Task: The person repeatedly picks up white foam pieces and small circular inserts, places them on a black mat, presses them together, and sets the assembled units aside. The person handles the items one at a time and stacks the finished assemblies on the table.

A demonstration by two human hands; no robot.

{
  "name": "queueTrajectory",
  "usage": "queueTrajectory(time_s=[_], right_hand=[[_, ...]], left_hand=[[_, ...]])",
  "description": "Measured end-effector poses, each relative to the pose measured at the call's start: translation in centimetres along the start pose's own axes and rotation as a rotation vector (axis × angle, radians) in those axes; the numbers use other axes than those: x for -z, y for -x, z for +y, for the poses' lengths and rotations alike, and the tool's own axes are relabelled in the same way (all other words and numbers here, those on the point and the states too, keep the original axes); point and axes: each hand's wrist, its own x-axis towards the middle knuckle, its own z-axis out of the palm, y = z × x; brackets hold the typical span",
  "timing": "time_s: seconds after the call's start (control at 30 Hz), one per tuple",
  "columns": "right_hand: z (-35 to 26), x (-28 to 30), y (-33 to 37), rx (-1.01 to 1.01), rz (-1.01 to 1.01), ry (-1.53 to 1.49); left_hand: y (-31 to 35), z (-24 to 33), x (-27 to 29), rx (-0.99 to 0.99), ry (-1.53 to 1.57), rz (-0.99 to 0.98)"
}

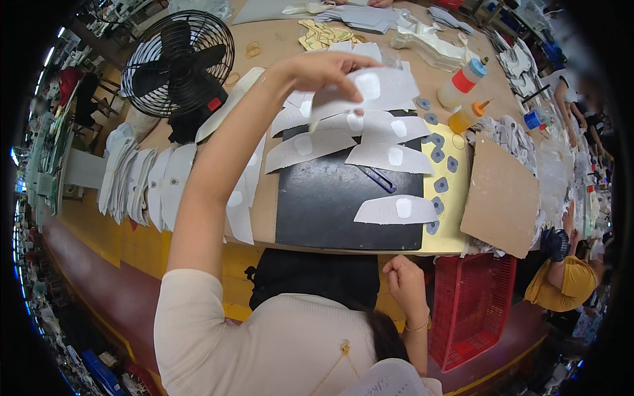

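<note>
My left hand (pixel 328 74) reaches over the table with a pale fabric piece (pixel 389 89) pinched in its fingers. A white oval patch sits on that piece; one end is smeared by motion. Below it, several like curved pieces overlap on a black mat (pixel 323 211). One separate curved piece (pixel 396 209) lies near the mat's front right. My right hand (pixel 406 284) is low by the table's front edge, fingers curled closed; whatever they hold, if anything, is hidden. Between the pieces rests a purple-handled cutter (pixel 380 178). Small grey pads (pixel 437 154) dot a yellow sheet (pixel 452 224).
A black fan (pixel 178 63) stands at the back left. Stacked fabric pieces (pixel 135 181) line the left edge. At right are a red-banded bottle (pixel 462 82), an orange bottle (pixel 467 117) and a cardboard sheet (pixel 500 195). A red crate (pixel 472 310) sits below. Other people work nearby.
</note>
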Motion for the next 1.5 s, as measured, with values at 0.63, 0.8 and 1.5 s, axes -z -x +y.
queueTrajectory(time_s=[0.63, 0.8, 1.5], right_hand=[[-0.9, 1.3, -1.5, -0.011, 0.174, 0.034], [0.7, 3.0, -4.6, -0.046, 0.399, 0.197], [-2.8, -3.6, -6.7, 0.309, 0.276, 0.193]], left_hand=[[-2.3, -4.6, 8.8, 0.681, -0.863, 0.419], [0.7, -7.1, 1.4, 0.020, -1.293, 0.708], [17.2, -15.3, -18.5, -0.298, -1.103, 0.466]])
